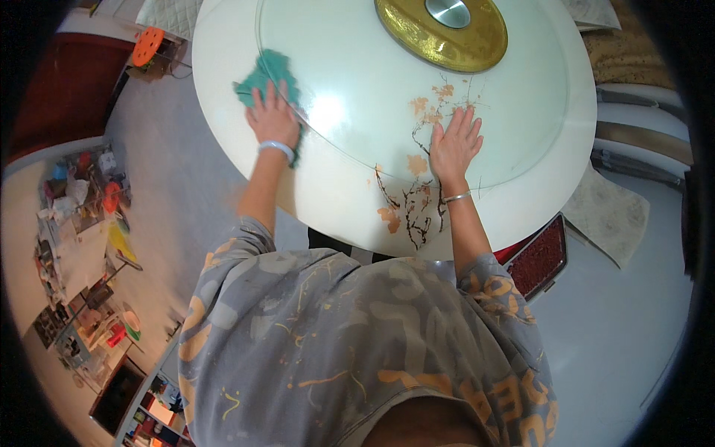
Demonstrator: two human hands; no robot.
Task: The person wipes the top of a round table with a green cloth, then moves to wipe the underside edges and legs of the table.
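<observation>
A green cloth [269, 73] lies bunched across the rim of the glass turntable [350, 89] and the white round table [223, 112] beneath it. My left hand [272, 115] presses on the cloth with its fingers spread, a pale bangle round the wrist. On the right, my right hand [456, 147] rests flat on the glass, fingers apart and holding nothing, beside a printed design of dark branches and orange blossoms [417, 165]. A thin silver bangle circles that wrist. Part of the cloth is hidden under my left hand.
At the turntable's centre sits a gold disc [477, 41] with a silver hub [448, 11]. A dark red tray [538, 257] stands low at the right, near a pale sheet [607, 212]. An orange round seat [148, 46] is at the far left. Cluttered shelves fill the lower left.
</observation>
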